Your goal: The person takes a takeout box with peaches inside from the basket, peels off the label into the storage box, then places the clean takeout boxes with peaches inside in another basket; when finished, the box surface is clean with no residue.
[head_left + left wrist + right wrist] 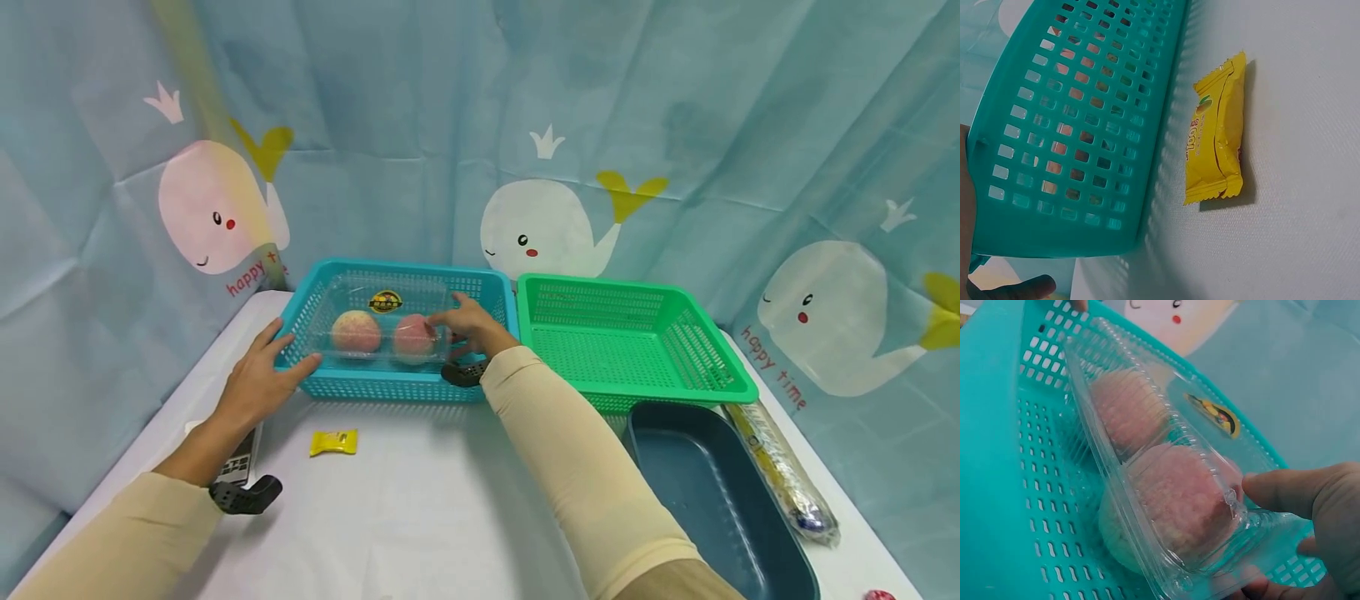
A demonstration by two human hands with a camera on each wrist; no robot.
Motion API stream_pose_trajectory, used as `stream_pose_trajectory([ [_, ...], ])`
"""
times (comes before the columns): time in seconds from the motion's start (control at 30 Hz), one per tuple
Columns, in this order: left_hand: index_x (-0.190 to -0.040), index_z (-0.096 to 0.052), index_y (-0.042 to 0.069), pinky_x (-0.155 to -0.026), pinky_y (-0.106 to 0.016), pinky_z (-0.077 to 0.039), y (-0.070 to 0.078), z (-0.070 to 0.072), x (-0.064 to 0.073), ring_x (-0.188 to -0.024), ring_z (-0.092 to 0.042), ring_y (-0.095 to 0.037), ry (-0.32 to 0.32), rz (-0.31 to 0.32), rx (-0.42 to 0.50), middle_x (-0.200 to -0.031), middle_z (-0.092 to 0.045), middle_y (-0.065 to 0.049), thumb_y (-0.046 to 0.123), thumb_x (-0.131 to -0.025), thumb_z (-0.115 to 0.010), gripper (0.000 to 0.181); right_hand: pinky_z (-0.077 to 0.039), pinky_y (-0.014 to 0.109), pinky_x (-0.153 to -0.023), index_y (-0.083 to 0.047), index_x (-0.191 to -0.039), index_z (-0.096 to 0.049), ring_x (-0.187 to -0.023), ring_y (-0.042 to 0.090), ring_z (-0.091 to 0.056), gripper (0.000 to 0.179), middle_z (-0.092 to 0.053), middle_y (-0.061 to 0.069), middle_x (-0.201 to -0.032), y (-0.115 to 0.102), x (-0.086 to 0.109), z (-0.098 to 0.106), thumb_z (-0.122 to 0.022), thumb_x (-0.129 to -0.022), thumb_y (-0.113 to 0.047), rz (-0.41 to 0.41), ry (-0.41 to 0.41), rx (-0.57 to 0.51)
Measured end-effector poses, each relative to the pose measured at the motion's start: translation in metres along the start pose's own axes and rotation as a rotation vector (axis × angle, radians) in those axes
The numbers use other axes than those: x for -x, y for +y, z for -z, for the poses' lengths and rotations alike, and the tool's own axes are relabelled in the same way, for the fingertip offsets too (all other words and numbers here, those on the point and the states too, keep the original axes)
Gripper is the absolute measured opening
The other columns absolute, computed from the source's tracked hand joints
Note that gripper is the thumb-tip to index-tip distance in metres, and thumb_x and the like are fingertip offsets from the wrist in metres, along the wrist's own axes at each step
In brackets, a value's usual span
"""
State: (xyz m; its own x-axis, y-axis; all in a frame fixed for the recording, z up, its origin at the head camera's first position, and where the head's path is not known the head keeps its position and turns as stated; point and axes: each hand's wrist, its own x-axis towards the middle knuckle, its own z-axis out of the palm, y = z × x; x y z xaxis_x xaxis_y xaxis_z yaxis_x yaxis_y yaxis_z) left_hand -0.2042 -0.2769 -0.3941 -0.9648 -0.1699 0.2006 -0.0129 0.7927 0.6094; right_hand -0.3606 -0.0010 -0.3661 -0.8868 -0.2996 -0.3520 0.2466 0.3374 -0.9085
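My two forearms reach over the white worktop (420, 525), the right slanting in from the lower right, the left from the lower left. On its far side stands the blue basket (390, 388), just beside a green basket (607, 358). Inside the blue one is the clear plastic box (386, 340) (whether it rests on the bottom, I cannot tell). My right hand (474, 325) pinches the box's right end, thumb on top, fingers lower down. My left hand (258, 379) is spread at the basket's left rim, touching rather than gripping. Two peaches (356, 332) sit side by side within the box. A yellow packet (333, 442) lies nearer me.
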Motion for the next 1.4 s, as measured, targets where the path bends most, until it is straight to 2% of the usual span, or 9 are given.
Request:
stream_pose_trajectory([
  [0.13, -0.144, -0.032, -0.01, -0.098, -0.071, -0.022, 0.001, -0.002, -0.002, -0.137, -0.013, -0.05, -0.007, -0.003, -0.005, -0.158, -0.007, -0.02, 0.052, -0.095, -0.052, 0.081, -0.056, 0.048, -0.064, -0.008, -0.148, -0.029, -0.079, 0.027, -0.052, 0.082, -0.05, 0.02, -0.115, 0.0, 0.001, 0.002, -0.077, -0.084, -0.022, -0.029, 0.003, -0.017],
  [0.23, -0.144, -0.032, -0.01, -0.098, -0.071, -0.022, 0.002, -0.001, -0.003, -0.137, -0.013, -0.05, -0.008, -0.002, -0.008, -0.158, -0.006, -0.019, 0.053, -0.095, -0.051, 0.082, -0.056, 0.048, -0.064, 0.002, -0.137, -0.039, -0.075, 0.025, -0.047, 0.072, -0.049, 0.019, -0.102, -0.001, 0.001, 0.003, -0.079, -0.082, -0.023, -0.032, -0.001, -0.031],
  [0.4, -0.144, -0.032, -0.01, -0.098, -0.071, -0.022, 0.002, -0.001, -0.004, -0.138, -0.012, -0.05, -0.006, -0.001, -0.009, -0.158, -0.006, -0.02, 0.053, -0.095, -0.051, 0.082, -0.055, 0.05, -0.067, -0.006, -0.148, -0.034, -0.1, 0.027, -0.053, 0.081, -0.042, 0.015, -0.136, -0.001, 0.003, 0.005, -0.078, -0.083, -0.025, 0.001, -0.004, -0.07],
  [0.47, -0.144, -0.032, -0.011, -0.098, -0.071, -0.022, 0.002, -0.001, -0.004, -0.137, -0.012, -0.05, -0.008, -0.001, -0.009, -0.158, -0.006, -0.02, 0.053, -0.095, -0.051, 0.082, -0.055, 0.048, -0.066, -0.013, -0.152, -0.029, -0.095, 0.025, -0.054, 0.085, -0.043, 0.013, -0.135, 0.0, 0.003, 0.007, -0.077, -0.083, -0.025, 0.011, -0.013, -0.092],
  [0.57, -0.143, -0.033, -0.011, -0.098, -0.071, -0.022, 0.002, -0.002, -0.004, -0.137, -0.013, -0.05, -0.01, -0.003, -0.005, -0.158, -0.007, -0.02, 0.053, -0.095, -0.052, 0.082, -0.051, 0.04, -0.056, -0.023, -0.154, -0.023, -0.071, 0.02, -0.048, 0.091, -0.052, 0.009, -0.102, 0.002, 0.004, 0.009, -0.077, -0.082, -0.021, 0.018, -0.043, -0.141],
  [0.67, -0.143, -0.033, -0.011, -0.099, -0.07, -0.022, 0.003, -0.002, -0.004, -0.137, -0.013, -0.05, -0.014, -0.01, 0.001, -0.158, -0.007, -0.02, 0.052, -0.095, -0.052, 0.082, -0.043, 0.036, -0.046, -0.029, -0.155, -0.02, -0.055, 0.018, -0.036, 0.094, -0.043, 0.006, -0.07, 0.004, 0.005, 0.011, -0.077, -0.081, -0.017, 0.034, -0.08, -0.192],
  [0.77, -0.143, -0.034, -0.011, -0.098, -0.07, -0.022, 0.003, -0.003, -0.004, -0.137, -0.014, -0.05, -0.019, -0.014, 0.006, -0.158, -0.007, -0.02, 0.052, -0.095, -0.053, 0.081, -0.04, 0.034, -0.042, -0.031, -0.154, -0.021, -0.05, 0.016, -0.034, 0.093, -0.041, 0.003, -0.061, 0.005, 0.008, 0.014, -0.076, -0.081, -0.013, 0.05, -0.099, -0.235],
  [1.03, -0.142, -0.034, -0.012, -0.098, -0.071, -0.023, 0.005, 0.0, -0.005, -0.137, -0.014, -0.05, -0.017, -0.017, -0.004, -0.158, -0.007, -0.02, 0.054, -0.094, -0.052, 0.083, -0.044, 0.04, -0.059, -0.029, -0.154, -0.024, -0.052, 0.016, -0.035, 0.086, -0.04, 0.002, -0.059, -0.005, 0.02, 0.017, -0.068, -0.085, -0.004, 0.041, -0.097, -0.46],
  [1.4, -0.143, -0.034, -0.011, -0.096, -0.073, -0.022, -0.001, 0.003, -0.001, -0.137, -0.014, -0.051, -0.01, -0.005, 0.008, -0.158, -0.007, -0.02, 0.053, -0.094, -0.052, 0.082, -0.05, 0.058, -0.075, -0.027, -0.155, -0.021, -0.056, 0.017, -0.04, 0.084, -0.044, 0.005, -0.066, -0.019, 0.057, 0.026, -0.067, -0.087, -0.005, 0.045, -0.081, -0.536],
])
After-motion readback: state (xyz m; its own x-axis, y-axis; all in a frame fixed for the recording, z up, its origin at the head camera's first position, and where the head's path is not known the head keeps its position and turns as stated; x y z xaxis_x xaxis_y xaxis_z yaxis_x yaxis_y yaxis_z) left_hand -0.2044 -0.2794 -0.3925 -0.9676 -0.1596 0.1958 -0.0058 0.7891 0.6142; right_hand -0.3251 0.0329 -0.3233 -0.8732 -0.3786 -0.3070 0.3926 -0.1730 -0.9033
